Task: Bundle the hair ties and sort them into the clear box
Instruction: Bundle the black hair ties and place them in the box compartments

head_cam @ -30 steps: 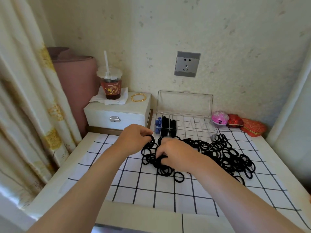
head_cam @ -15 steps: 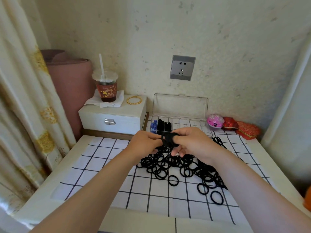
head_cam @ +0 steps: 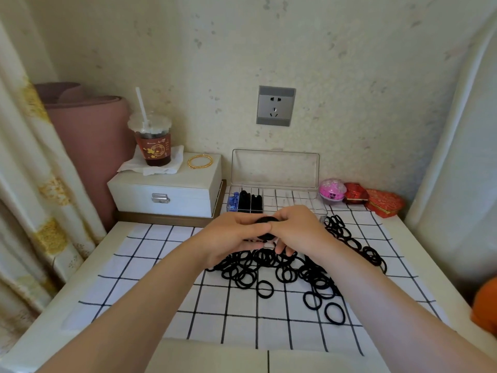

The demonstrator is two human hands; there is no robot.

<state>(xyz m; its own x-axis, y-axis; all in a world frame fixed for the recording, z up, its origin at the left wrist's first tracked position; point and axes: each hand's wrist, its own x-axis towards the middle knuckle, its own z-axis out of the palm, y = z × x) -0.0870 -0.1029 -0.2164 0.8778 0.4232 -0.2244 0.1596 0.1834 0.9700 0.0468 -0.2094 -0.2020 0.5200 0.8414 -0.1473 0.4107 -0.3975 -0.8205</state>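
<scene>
Both hands met above the checked cloth point(head_cam: 150, 275): the left hand point(head_cam: 228, 238) and right hand point(head_cam: 298, 230) were closed together around a small bundle of black hair ties point(head_cam: 265, 228), pinched between thumbs and fingers, raised just in front of the clear box point(head_cam: 275, 168). The stack looked light, soft and springy, likely to splay or slip unless squeezed across its rim on 2 opposite sides. Its rings appeared pressed flat together, the stack's axis running roughly left to right between the hands, though the fingers hid much of it. Loose hair ties point(head_cam: 290, 273) lay scattered flat on the cloth below and to the right. 2 of the box's compartments at the left already held black bundles point(head_cam: 250, 201).
</scene>
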